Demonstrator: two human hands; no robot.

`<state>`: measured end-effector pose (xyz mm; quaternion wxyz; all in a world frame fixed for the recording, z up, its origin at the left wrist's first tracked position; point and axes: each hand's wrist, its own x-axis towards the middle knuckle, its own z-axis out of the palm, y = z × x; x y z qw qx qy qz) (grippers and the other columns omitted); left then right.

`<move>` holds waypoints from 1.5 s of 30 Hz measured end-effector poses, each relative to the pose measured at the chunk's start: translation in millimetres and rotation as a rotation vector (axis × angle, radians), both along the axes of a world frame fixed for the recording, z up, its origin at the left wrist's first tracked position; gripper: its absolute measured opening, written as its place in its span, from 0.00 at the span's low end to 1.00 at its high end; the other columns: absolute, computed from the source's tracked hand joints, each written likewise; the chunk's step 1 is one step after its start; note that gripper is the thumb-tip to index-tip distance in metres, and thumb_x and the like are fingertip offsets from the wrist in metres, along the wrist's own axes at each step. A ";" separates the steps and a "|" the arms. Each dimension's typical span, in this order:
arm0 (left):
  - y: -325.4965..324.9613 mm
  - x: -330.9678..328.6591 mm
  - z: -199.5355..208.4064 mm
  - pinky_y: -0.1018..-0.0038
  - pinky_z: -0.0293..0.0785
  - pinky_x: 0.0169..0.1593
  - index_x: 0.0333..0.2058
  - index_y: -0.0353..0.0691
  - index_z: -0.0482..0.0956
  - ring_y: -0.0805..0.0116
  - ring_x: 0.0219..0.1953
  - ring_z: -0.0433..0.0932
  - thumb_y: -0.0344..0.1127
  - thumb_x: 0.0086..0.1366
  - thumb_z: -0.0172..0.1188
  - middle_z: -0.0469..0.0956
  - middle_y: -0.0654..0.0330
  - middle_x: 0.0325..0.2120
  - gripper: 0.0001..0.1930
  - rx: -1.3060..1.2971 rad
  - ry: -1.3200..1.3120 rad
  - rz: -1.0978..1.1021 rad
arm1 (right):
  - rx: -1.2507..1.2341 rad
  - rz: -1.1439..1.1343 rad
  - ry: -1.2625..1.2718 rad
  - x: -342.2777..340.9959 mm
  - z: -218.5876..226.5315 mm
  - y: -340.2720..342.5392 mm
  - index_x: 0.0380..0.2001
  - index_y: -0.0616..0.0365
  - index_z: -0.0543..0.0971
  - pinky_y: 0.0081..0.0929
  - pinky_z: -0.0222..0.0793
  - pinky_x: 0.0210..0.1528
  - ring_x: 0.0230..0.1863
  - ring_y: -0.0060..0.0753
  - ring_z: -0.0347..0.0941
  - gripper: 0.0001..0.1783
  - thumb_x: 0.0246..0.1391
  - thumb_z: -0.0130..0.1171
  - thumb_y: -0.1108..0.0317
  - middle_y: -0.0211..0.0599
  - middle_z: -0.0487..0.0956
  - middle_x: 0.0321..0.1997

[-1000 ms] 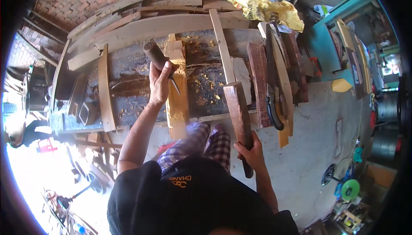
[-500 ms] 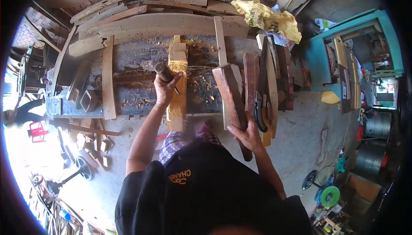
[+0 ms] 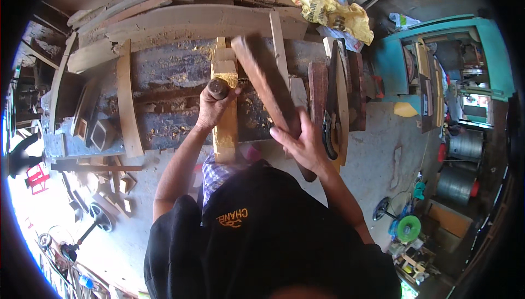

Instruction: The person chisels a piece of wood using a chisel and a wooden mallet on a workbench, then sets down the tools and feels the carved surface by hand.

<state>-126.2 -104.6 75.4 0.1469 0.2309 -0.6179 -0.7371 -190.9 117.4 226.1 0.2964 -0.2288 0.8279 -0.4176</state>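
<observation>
My left hand (image 3: 209, 111) is closed round a chisel (image 3: 217, 87), whose round wooden handle end faces up. The chisel stands over a yellowish wooden beam (image 3: 225, 129) that lies lengthwise toward me on the bench; its blade is hidden beneath the hand. Fresh pale cuts and chips show on the beam just beyond the handle. My right hand (image 3: 305, 145) grips the near part of a long, heavy wooden mallet (image 3: 263, 83), shaped like a flat club. The mallet is raised and slants far-left, its thick end above the bench right of the beam, apart from the chisel.
Wood chips litter the dark workbench (image 3: 169, 75). A handsaw (image 3: 330, 129) and several boards lie at the right; a flat board (image 3: 129, 102) crosses the left. Long planks (image 3: 186, 20) are stacked behind, with a yellow sack (image 3: 333, 12) at the far right. Offcuts (image 3: 117, 181) lie on the floor.
My right hand has brought the mallet left and farther out, its thick end nearer the beam. The chisel handle now points more straight up. The whole view has shifted slightly.
</observation>
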 end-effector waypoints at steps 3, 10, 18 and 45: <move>3.9 -2.5 0.0 0.80 0.73 0.38 0.32 0.39 0.76 0.83 0.32 0.75 0.29 0.60 0.66 0.79 0.69 0.28 0.06 -0.032 0.010 -0.005 | -0.220 0.050 0.249 -5.3 10.1 -24.9 0.47 0.65 0.65 0.37 0.76 0.33 0.32 0.48 0.81 0.31 0.53 0.65 0.52 0.53 0.80 0.32; 7.2 -2.6 -15.8 0.77 0.74 0.46 0.41 0.35 0.80 0.76 0.39 0.80 0.24 0.60 0.62 0.83 0.62 0.38 0.10 0.025 0.067 0.209 | 0.089 0.260 0.010 -19.7 1.5 -26.5 0.42 0.64 0.66 0.36 0.77 0.28 0.27 0.49 0.81 0.27 0.54 0.64 0.53 0.54 0.80 0.29; 25.2 -5.6 3.6 0.79 0.74 0.45 0.39 0.38 0.76 0.80 0.38 0.77 0.22 0.58 0.63 0.81 0.65 0.35 0.10 -0.050 0.115 0.254 | -0.157 0.227 0.350 -4.7 25.5 -34.1 0.45 0.66 0.66 0.38 0.78 0.28 0.27 0.51 0.81 0.30 0.53 0.65 0.52 0.54 0.79 0.28; 27.5 -21.5 -29.5 0.81 0.69 0.34 0.32 0.39 0.74 0.83 0.27 0.67 0.29 0.57 0.68 0.74 0.72 0.25 0.09 -0.060 0.144 0.315 | -0.190 0.220 0.426 -13.6 39.6 -37.9 0.48 0.70 0.63 0.38 0.80 0.31 0.30 0.52 0.81 0.34 0.53 0.65 0.53 0.61 0.80 0.31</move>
